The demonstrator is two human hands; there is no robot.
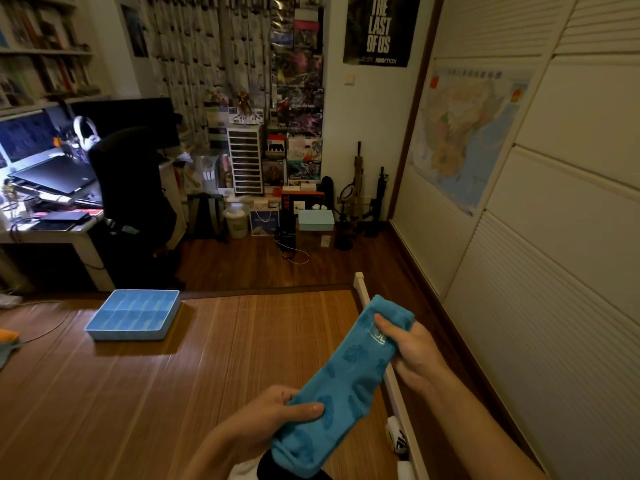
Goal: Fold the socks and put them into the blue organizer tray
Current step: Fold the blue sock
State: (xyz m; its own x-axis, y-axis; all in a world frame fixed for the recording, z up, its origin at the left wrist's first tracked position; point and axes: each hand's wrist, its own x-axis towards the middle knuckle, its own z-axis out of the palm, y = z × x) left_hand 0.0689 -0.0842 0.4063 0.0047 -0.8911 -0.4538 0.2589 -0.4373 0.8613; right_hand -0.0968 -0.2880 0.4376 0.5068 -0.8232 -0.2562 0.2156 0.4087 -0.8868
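Note:
A blue sock (346,379) with a darker leaf pattern is stretched out between both hands, above the bamboo mat (207,358). My left hand (277,414) pinches its lower end, thumb on top. My right hand (412,348) grips its upper end, thumb pressed on the fabric. The blue organizer tray (133,314) sits on the mat at the far left, its compartments showing nothing inside. A dark and white piece of fabric (256,467) lies under the sock at the bottom edge, mostly hidden.
A white bed rail (391,375) runs along the mat's right edge, with a white sock (396,434) beside it. An orange and grey cloth (7,341) lies at the far left. A desk, a black chair (131,188) and stacked boxes stand beyond the mat.

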